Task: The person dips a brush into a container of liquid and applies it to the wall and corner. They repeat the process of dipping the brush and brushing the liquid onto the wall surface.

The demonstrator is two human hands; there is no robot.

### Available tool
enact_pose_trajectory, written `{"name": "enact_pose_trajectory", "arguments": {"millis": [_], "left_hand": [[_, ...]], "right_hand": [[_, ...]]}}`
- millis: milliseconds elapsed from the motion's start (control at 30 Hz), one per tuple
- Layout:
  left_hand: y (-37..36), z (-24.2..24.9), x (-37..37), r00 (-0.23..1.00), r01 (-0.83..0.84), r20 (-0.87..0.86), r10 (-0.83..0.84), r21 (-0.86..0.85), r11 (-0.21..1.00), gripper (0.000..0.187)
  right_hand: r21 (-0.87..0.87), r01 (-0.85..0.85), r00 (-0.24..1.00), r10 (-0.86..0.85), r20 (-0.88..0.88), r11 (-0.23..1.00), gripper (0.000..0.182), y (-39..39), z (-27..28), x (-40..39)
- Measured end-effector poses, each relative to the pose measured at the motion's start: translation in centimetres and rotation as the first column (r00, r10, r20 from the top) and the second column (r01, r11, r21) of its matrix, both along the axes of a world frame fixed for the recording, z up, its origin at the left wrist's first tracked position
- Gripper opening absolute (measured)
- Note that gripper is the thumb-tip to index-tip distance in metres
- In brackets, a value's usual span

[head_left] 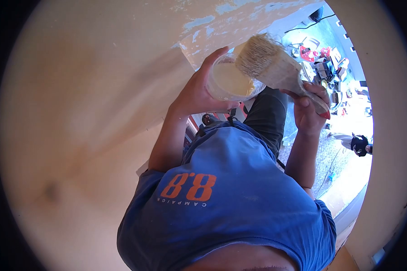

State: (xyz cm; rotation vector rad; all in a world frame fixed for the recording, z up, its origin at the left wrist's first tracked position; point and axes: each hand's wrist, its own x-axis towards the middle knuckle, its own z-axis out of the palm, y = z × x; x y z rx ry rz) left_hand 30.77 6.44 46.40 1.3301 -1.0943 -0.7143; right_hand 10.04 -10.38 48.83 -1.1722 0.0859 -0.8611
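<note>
One paintbrush (269, 63): wide, pale bristles loaded with cream paint, wooden handle with a red tip. The bristles rest at the rim of the cup, tilted down into it from the right.

One cup (230, 81): clear plastic, round, holding cream-coloured paint, sitting just left of and under the bristles.

One right hand (309, 108): fingers wrapped fully round the brush handle, thumb across it, the red tip poking out below the fist.

One left hand (196, 92): fingers curled round the far side of the cup, thumb along its near edge, gripping it firmly at chest height in front of the person.

One blue T-shirt (230, 203): worn by the person, printed with an orange "8.8" and a small white word beneath.

One pair of dark trousers (269, 115): one leg visible below the cup.

One wall (86, 90): cream-painted, broad, to the left; a patch (226, 18) near the top shows flaking and blue-grey spots.

One floor (343, 67): far below at the right, strewn with tools and clutter too small to count; one dark object (359, 144) lies apart from it.
</note>
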Motion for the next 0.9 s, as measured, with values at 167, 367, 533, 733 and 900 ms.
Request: {"name": "enact_pose_trajectory", "arguments": {"millis": [167, 367, 533, 733, 900], "left_hand": [[-0.2, 0.3, -0.1, 1.0, 0.009, -0.014, -0.009, 0.003, 1.0, 0.11], [-0.5, 0.6, 0.2, 1.0, 0.006, 0.012, -0.006, 0.003, 1.0, 0.109], [-0.6, 0.7, 0.2, 1.0, 0.007, -0.012, -0.007, 0.01, 1.0, 0.11], [-0.9, 0.7, 0.5, 1.0, 0.006, -0.011, -0.006, 0.014, 1.0, 0.11], [-0.8, 1.0, 0.4, 1.0, -0.004, 0.012, 0.004, 0.03, 1.0, 0.111]], "right_hand": [[0.064, -0.002, 1.0, 0.0, 0.028, 0.998, 0.03, 0.2, 0.7, 0.1], [-0.033, 0.064, 0.998, -0.065, -0.025, 0.997, 0.03, -0.2, 0.6, 0.3], [-0.017, 0.083, 0.996, -0.084, -0.018, 0.996, 0.03, -0.2, 1.1, 0.6], [-0.111, 0.073, 0.995, -0.08, -0.054, 0.991, 0.03, -1.2, 1.1, 0.4], [-0.1, 0.063, 0.995, -0.071, -0.076, 0.993, 0.03, -0.8, 1.2, 0.7]]}}
